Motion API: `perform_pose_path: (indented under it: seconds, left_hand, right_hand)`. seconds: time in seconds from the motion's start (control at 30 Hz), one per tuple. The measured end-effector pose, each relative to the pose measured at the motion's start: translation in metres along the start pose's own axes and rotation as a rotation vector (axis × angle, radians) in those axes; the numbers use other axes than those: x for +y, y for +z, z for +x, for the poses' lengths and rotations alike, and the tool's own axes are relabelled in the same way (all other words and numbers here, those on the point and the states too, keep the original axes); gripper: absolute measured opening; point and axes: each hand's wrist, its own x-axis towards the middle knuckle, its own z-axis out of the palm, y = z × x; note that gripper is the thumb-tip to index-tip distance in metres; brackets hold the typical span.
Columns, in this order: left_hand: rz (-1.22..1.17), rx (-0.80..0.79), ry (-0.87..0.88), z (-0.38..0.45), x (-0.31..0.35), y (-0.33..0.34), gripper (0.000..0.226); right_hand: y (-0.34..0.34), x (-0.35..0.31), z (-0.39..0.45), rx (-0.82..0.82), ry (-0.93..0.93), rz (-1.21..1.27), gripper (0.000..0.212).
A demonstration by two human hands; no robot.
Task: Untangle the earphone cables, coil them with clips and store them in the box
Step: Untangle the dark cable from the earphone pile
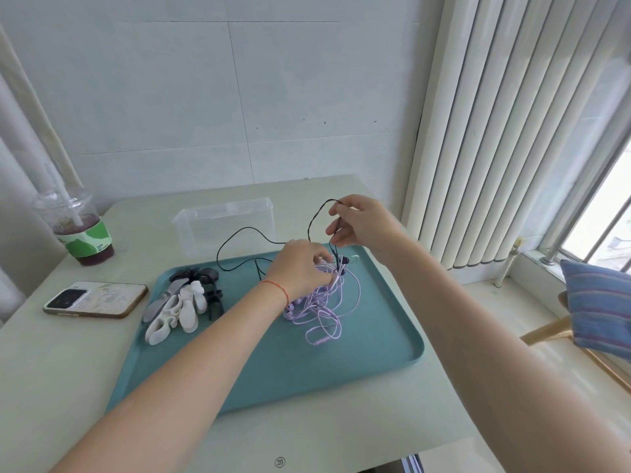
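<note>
A tangled lilac earphone cable [324, 307] lies on the teal tray [375, 336], knotted with a black earphone cable [235, 233] that loops up off the tray. My left hand [300, 268] pinches the tangle at its top, lifting the lilac strands. My right hand [362, 221] holds a loop of the black cable higher up, to the right. White, grey and black hair clips [184, 302] are piled at the tray's left end. A clear plastic box [225, 223] stands open behind the tray.
A phone [97, 299] lies face down left of the tray. An iced drink cup with a straw [76, 230] stands at the table's back left. A wall runs behind the table, white vertical blinds [512, 131] hang to the right, and a chair with a blue cushion [601, 305] stands at right.
</note>
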Motion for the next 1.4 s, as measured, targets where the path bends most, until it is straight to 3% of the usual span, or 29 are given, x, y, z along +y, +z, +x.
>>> perform_pose_path:
  seconds: [0.1, 0.23, 0.43, 0.53, 0.6, 0.7, 0.9, 1.03, 1.23, 1.4]
  left_hand:
    - [-0.074, 0.044, 0.012, 0.000, 0.007, -0.002, 0.031]
    - [-0.285, 0.029, -0.061, 0.002, 0.009, -0.003, 0.013]
    - [-0.279, 0.110, -0.094, 0.006, -0.001, -0.008, 0.026]
    - [-0.225, 0.146, -0.070, 0.009, -0.003, -0.010, 0.041]
    - [-0.269, 0.149, -0.078, 0.008, 0.001, -0.011, 0.035]
    - [-0.449, 0.140, -0.173, 0.009, 0.006, -0.010, 0.019]
    - [-0.900, 0.111, -0.433, 0.017, -0.005, -0.002, 0.014]
    - [-0.892, 0.096, -0.426, 0.016, -0.005, -0.002, 0.018]
    - [-0.867, 0.024, -0.304, 0.008, -0.001, -0.006, 0.017]
    - [-0.430, 0.003, -0.153, 0.008, -0.005, -0.016, 0.018]
  right_hand:
    - [0.006, 0.003, 0.002, -0.022, 0.020, 0.024, 0.018]
    - [0.009, 0.006, 0.003, -0.034, 0.038, 0.051, 0.018]
    - [0.000, 0.014, 0.002, -0.008, 0.042, 0.144, 0.011]
    - [-0.005, 0.025, 0.001, -0.022, 0.046, 0.011, 0.027]
    - [-0.005, 0.033, -0.001, -0.070, 0.062, -0.153, 0.035]
    - [-0.004, 0.043, -0.004, -0.097, 0.051, -0.346, 0.026]
    - [-0.005, 0.054, -0.010, -0.067, 0.017, -0.383, 0.030]
    - [-0.003, 0.053, -0.010, -0.008, -0.068, -0.463, 0.020]
    - [0.000, 0.052, -0.007, -0.032, -0.050, -0.481, 0.014]
    - [-0.007, 0.043, -0.011, -0.124, 0.004, -0.623, 0.014]
